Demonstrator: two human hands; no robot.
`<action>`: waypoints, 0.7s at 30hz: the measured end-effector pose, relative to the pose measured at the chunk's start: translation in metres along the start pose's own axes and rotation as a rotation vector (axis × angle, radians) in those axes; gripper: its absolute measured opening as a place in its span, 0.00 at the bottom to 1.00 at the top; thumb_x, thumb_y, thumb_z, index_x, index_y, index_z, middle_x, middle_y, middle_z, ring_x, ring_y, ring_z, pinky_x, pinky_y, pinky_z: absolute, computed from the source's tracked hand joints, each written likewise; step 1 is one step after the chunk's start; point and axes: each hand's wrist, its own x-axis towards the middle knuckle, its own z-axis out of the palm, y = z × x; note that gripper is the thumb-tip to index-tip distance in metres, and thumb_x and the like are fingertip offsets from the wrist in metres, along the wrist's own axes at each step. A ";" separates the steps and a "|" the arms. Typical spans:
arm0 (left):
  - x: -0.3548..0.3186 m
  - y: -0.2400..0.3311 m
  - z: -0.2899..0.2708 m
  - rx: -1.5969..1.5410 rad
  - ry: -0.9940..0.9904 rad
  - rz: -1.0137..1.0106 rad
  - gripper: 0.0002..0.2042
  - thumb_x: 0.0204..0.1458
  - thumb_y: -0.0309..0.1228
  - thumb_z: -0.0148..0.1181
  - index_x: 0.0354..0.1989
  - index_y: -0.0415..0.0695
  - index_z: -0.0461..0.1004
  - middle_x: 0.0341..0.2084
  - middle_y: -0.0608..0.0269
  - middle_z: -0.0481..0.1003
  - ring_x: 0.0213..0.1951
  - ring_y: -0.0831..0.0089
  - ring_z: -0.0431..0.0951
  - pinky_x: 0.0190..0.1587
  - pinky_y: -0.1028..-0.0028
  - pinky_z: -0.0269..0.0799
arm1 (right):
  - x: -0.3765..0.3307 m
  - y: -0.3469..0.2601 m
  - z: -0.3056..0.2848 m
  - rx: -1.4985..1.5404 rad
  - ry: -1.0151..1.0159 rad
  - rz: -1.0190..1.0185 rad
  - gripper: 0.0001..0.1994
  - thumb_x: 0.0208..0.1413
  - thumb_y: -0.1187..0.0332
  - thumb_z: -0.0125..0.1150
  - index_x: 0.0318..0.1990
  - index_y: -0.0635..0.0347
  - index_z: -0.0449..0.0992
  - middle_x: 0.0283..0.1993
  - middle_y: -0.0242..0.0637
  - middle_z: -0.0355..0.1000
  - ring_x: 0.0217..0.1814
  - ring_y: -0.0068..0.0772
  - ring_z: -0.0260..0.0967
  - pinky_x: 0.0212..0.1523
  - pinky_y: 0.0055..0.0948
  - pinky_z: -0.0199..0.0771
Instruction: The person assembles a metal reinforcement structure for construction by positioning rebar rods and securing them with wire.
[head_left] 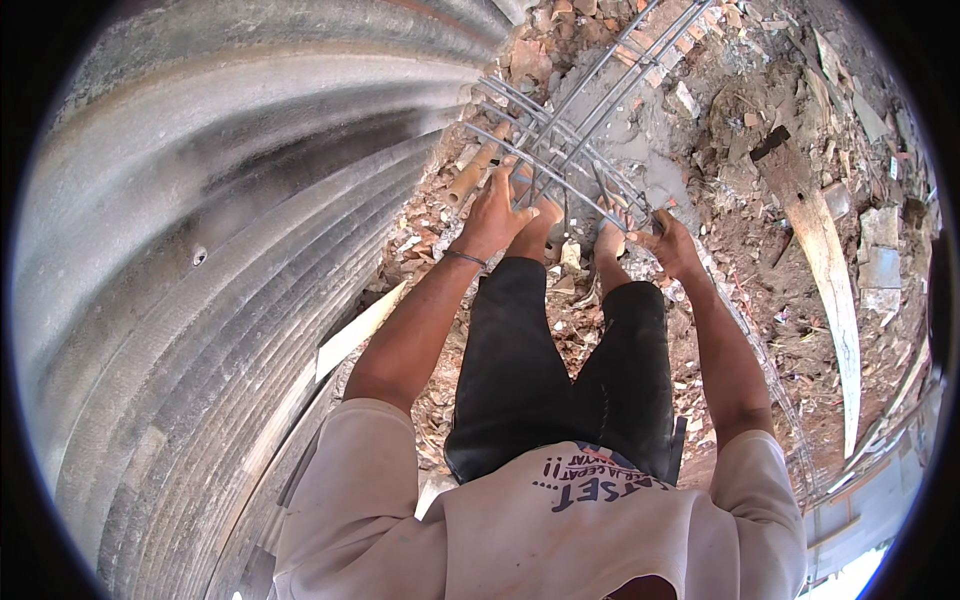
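A cage of grey steel reinforcing bars (590, 95) lies on the rubble ahead of me, its long bars running away toward the upper right and crossed by short stirrups. My left hand (497, 213) grips one of the crossing bars at the cage's near left end. My right hand (668, 240) is closed around the near right end of the cage, where thin wire seems to sit at a joint. My bare feet (575, 232) stand between the two hands, just under the bars. Black trousers cover my legs.
A curved wall of corrugated metal sheet (220, 260) fills the left side, close to my left arm. Broken brick and mortar rubble (740, 130) covers the ground. A long pale plank (830, 270) lies at the right, and a short pipe (472, 172) lies beside the cage.
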 end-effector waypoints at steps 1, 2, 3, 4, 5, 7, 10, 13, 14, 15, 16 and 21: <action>0.000 -0.001 0.002 -0.010 0.033 0.031 0.39 0.43 0.33 0.74 0.61 0.35 0.57 0.44 0.40 0.73 0.46 0.48 0.77 0.48 0.57 0.74 | 0.001 -0.001 0.001 0.078 -0.005 -0.007 0.20 0.51 0.66 0.75 0.41 0.66 0.68 0.33 0.31 0.63 0.35 0.24 0.55 0.36 0.30 0.64; 0.000 -0.002 0.004 -0.021 0.066 0.062 0.39 0.43 0.33 0.75 0.61 0.35 0.58 0.44 0.40 0.73 0.47 0.48 0.77 0.48 0.58 0.74 | 0.000 -0.001 0.001 0.155 -0.010 -0.013 0.21 0.51 0.66 0.75 0.41 0.66 0.68 0.33 0.31 0.63 0.36 0.24 0.55 0.37 0.29 0.64; 0.001 -0.003 0.006 0.002 0.048 0.017 0.38 0.44 0.33 0.75 0.60 0.36 0.58 0.45 0.40 0.73 0.48 0.48 0.77 0.49 0.59 0.74 | -0.001 -0.002 -0.006 0.055 -0.040 0.014 0.24 0.50 0.63 0.76 0.45 0.66 0.69 0.35 0.34 0.64 0.37 0.26 0.57 0.40 0.29 0.66; 0.001 -0.003 0.009 -0.006 0.058 0.011 0.38 0.44 0.33 0.75 0.60 0.36 0.58 0.45 0.40 0.73 0.48 0.48 0.77 0.49 0.59 0.74 | -0.001 -0.006 -0.006 0.044 -0.049 0.010 0.24 0.50 0.63 0.76 0.45 0.66 0.69 0.35 0.34 0.64 0.37 0.26 0.57 0.40 0.29 0.66; 0.000 -0.004 0.012 -0.001 0.076 0.035 0.38 0.44 0.33 0.75 0.60 0.36 0.58 0.46 0.40 0.73 0.48 0.48 0.77 0.49 0.59 0.74 | -0.003 -0.010 -0.005 -0.015 -0.048 0.025 0.26 0.50 0.60 0.76 0.46 0.67 0.69 0.36 0.35 0.65 0.38 0.28 0.59 0.42 0.30 0.67; 0.001 -0.007 0.016 -0.002 0.110 0.060 0.37 0.44 0.34 0.75 0.60 0.36 0.58 0.46 0.39 0.73 0.49 0.48 0.77 0.49 0.59 0.74 | -0.001 -0.013 -0.006 -0.196 -0.050 0.045 0.33 0.48 0.53 0.76 0.52 0.68 0.69 0.40 0.42 0.70 0.42 0.33 0.65 0.46 0.35 0.70; 0.008 -0.020 0.015 -0.069 0.096 -0.011 0.37 0.44 0.34 0.74 0.60 0.36 0.58 0.47 0.40 0.73 0.50 0.49 0.77 0.50 0.60 0.73 | 0.002 -0.013 0.009 -0.256 0.002 -0.037 0.35 0.46 0.50 0.77 0.52 0.69 0.69 0.34 0.38 0.66 0.37 0.32 0.59 0.43 0.33 0.67; 0.005 -0.029 0.016 -0.057 0.103 0.073 0.36 0.45 0.34 0.74 0.60 0.36 0.59 0.46 0.41 0.74 0.50 0.49 0.77 0.50 0.60 0.73 | -0.007 -0.016 0.023 -0.569 0.076 -0.106 0.40 0.44 0.51 0.77 0.58 0.69 0.65 0.51 0.55 0.70 0.53 0.53 0.69 0.54 0.42 0.71; 0.006 -0.025 0.017 -0.059 0.093 0.076 0.34 0.44 0.30 0.71 0.59 0.35 0.59 0.47 0.38 0.73 0.50 0.45 0.76 0.51 0.57 0.72 | -0.008 -0.010 0.025 -0.697 0.204 -0.207 0.41 0.44 0.51 0.76 0.58 0.70 0.64 0.53 0.58 0.69 0.56 0.58 0.68 0.56 0.45 0.71; 0.007 -0.021 0.018 -0.060 0.082 0.079 0.32 0.44 0.27 0.68 0.58 0.34 0.60 0.49 0.35 0.71 0.51 0.41 0.74 0.51 0.53 0.72 | -0.004 -0.005 0.024 -0.736 0.179 -0.157 0.42 0.44 0.51 0.76 0.58 0.72 0.62 0.56 0.60 0.67 0.61 0.61 0.65 0.60 0.47 0.69; 0.007 -0.020 0.019 -0.069 0.089 0.075 0.32 0.44 0.27 0.68 0.58 0.34 0.60 0.49 0.35 0.71 0.51 0.41 0.74 0.51 0.53 0.72 | -0.002 -0.003 0.024 -0.745 0.174 -0.161 0.42 0.44 0.51 0.76 0.58 0.72 0.62 0.56 0.60 0.67 0.61 0.61 0.65 0.60 0.47 0.69; 0.013 -0.042 0.028 -0.009 0.179 0.068 0.31 0.45 0.25 0.67 0.59 0.36 0.60 0.45 0.36 0.74 0.49 0.41 0.75 0.50 0.56 0.72 | 0.016 -0.002 0.037 -0.685 0.127 -0.096 0.39 0.45 0.52 0.75 0.56 0.73 0.63 0.54 0.61 0.68 0.59 0.62 0.66 0.59 0.48 0.69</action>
